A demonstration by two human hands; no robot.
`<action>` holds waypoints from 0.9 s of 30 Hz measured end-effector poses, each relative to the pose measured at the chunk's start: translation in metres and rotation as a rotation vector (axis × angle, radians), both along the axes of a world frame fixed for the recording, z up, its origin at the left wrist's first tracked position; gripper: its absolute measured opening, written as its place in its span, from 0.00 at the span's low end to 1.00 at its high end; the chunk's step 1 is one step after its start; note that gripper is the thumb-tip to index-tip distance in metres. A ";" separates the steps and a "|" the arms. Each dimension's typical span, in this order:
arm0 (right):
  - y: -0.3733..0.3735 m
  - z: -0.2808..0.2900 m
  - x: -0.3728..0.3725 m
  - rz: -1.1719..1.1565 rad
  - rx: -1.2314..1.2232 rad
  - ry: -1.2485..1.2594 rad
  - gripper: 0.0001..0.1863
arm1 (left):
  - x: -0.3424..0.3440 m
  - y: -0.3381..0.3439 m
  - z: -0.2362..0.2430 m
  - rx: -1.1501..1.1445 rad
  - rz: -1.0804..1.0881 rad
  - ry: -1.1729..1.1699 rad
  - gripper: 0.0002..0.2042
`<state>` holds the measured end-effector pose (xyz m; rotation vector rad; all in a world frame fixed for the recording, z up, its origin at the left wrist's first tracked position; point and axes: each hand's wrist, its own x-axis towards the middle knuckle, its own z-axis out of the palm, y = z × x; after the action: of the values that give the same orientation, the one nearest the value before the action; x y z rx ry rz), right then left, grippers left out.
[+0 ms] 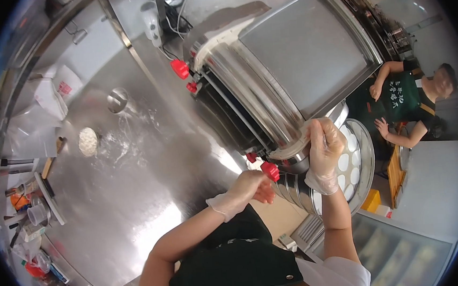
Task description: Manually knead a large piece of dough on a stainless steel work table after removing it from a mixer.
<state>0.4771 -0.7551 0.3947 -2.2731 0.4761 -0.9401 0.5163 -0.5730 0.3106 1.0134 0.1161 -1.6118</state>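
A dough sheeter with a shiny steel roller point(260, 89) and a flat metal tray point(307, 45) stands on the steel worktable. Both my hands wear clear plastic gloves. At the machine's near end, my left hand point(246, 191) is beside a red knob point(270, 171), its fingers loosely bent and apart from the thumb; whether it touches the knob is unclear. My right hand point(326, 149) is closed in a fist by the roller's near right end; what it holds, if anything, is hidden. More red knobs point(180, 69) sit at the machine's far left corner.
A lump of dough point(88, 141), scattered flour and a round metal scoop point(117, 100) lie on the worktable point(152, 186). Stacked round steamers point(368, 169) with white discs stand right of the machine. Beyond them is a co-worker in a green apron point(397, 97). Tools and bags line the left edge.
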 end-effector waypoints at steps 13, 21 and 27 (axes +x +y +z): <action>0.001 -0.001 -0.004 -0.057 0.011 0.028 0.09 | 0.008 -0.005 0.006 -0.481 0.507 -1.751 0.19; 0.001 -0.002 -0.005 -0.057 -0.026 0.030 0.08 | 0.004 0.007 -0.014 -0.188 0.305 -0.201 0.20; 0.003 -0.003 -0.005 -0.083 0.014 0.026 0.10 | 0.000 0.004 -0.005 -0.270 0.420 -1.559 0.22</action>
<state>0.4722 -0.7517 0.3918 -2.2706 0.5908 -0.9459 0.5168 -0.5694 0.3054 1.6070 -0.8541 -0.1546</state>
